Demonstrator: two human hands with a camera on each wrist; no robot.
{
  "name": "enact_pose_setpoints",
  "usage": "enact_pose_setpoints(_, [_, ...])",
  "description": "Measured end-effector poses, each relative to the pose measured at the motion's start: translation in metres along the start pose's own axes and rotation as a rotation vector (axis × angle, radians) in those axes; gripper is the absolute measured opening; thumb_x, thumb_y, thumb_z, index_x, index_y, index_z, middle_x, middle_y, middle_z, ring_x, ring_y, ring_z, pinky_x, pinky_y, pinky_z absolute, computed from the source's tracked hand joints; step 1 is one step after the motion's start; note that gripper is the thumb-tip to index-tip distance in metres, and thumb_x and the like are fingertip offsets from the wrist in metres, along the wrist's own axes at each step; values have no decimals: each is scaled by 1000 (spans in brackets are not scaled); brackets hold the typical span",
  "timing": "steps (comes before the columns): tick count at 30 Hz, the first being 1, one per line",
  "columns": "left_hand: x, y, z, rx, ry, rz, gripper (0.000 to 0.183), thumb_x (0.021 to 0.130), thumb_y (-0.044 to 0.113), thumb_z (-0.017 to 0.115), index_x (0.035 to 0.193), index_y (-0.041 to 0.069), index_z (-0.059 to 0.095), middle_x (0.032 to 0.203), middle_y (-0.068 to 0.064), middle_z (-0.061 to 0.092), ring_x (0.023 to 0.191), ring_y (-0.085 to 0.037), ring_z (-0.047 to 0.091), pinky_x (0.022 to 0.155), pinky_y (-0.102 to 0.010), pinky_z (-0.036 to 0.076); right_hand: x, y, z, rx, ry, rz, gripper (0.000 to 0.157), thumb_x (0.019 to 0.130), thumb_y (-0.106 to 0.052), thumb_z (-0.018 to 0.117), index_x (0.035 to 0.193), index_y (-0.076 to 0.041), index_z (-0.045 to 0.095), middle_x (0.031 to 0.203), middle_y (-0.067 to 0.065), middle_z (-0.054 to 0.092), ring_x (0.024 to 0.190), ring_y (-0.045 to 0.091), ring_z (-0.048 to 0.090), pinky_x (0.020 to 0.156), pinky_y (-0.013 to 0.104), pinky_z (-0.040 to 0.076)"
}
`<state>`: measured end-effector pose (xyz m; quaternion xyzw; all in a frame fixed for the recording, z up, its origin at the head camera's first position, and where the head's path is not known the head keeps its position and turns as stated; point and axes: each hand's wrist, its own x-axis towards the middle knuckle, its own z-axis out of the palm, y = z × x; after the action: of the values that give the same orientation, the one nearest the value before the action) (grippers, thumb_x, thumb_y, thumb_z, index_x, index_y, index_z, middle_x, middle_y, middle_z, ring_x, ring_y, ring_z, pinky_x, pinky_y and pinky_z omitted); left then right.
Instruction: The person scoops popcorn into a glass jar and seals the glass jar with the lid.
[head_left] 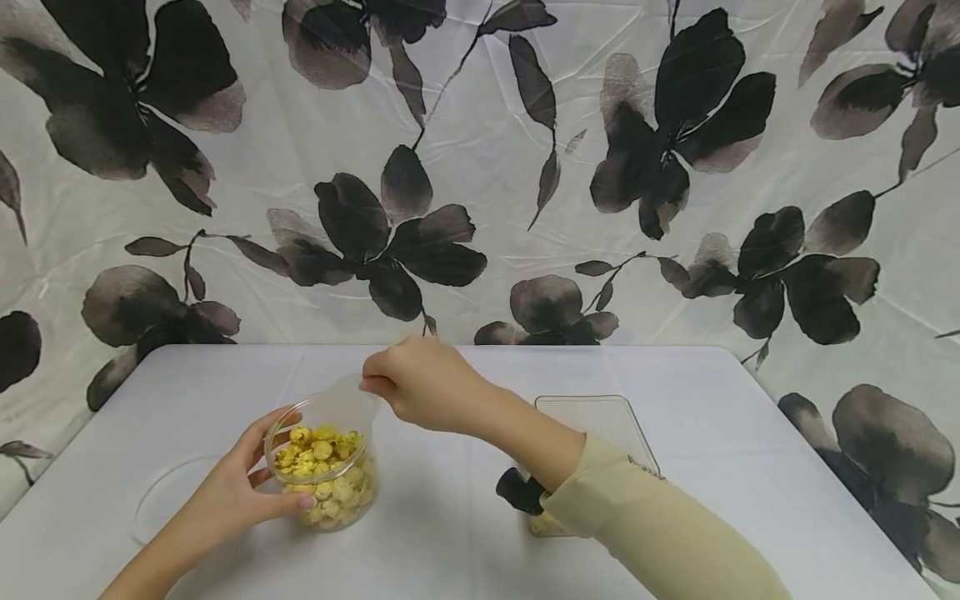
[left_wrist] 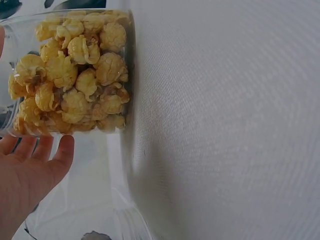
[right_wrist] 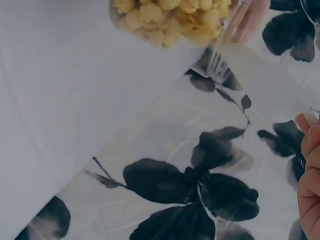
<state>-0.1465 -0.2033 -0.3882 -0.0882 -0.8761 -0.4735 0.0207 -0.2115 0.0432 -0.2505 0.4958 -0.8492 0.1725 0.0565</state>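
Note:
A clear round plastic jar [head_left: 337, 492] of yellow popcorn [left_wrist: 75, 75] stands at the left of the table. My left hand [head_left: 251, 492] grips it from the side, thumb in front and fingers round the back. Above the far right of its rim, my right hand [head_left: 427, 387] pinches the edge of a thin translucent seal [head_left: 341, 404]. The seal tilts up over the jar's mouth, and popcorn shows in front of it. In the right wrist view, only part of my right hand [right_wrist: 311, 175] appears, at the right edge.
A clear round lid [head_left: 176, 492] lies on the white table [head_left: 465, 550], partly behind my left forearm. A clear rectangular container [head_left: 585, 408] with some pale yellow contents sits at the right, partly covered by my right forearm. A floral cloth [head_left: 525, 167] hangs behind the table.

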Motion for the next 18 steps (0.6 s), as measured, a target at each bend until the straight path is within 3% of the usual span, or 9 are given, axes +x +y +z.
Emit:
enact_pose_setpoints(1, [1, 0, 0, 0, 0, -1, 96, 73, 18, 81, 147, 14, 20, 145, -13, 32, 124, -9, 36, 90, -27, 46, -1, 2, -2, 21, 15, 9, 18, 93, -12, 57, 81, -5, 68, 62, -3, 51, 55, 8, 42, 53, 16, 33])
enact_pose_setpoints(4, [3, 0, -1, -3, -1, 0, 98, 72, 18, 81, 147, 13, 18, 146, -14, 31, 128, -31, 34, 92, -51, 43, -6, 11, -8, 132, 54, 85, 15, 93, -10, 58, 85, -5, 70, 65, -3, 56, 56, 8, 44, 57, 17, 38])
enact_pose_setpoints(6, [4, 0, -1, -12, 0, 3, 98, 72, 18, 81, 147, 12, 18, 146, -15, 31, 127, -38, 33, 91, -60, 39, -8, 18, -13, 240, 64, 166, 15, 92, -10, 58, 86, -5, 70, 64, -1, 56, 54, 9, 44, 58, 18, 39])
enact_pose_setpoints(13, [6, -2, -2, -21, 2, 16, 98, 72, 16, 81, 147, 9, 18, 145, -18, 32, 127, -42, 32, 90, -63, 38, -20, 40, -28, 740, 57, 482, 20, 95, -12, 53, 85, 1, 65, 56, 3, 45, 44, 12, 28, 44, 23, 22])
enact_pose_setpoints(18, [9, -4, -2, -13, -4, 26, 98, 72, 15, 81, 147, 11, 18, 145, -18, 32, 126, -40, 33, 89, -59, 40, -34, 52, -40, 924, 96, 558, 20, 96, -11, 52, 93, 6, 62, 57, 2, 47, 42, 10, 29, 42, 21, 20])
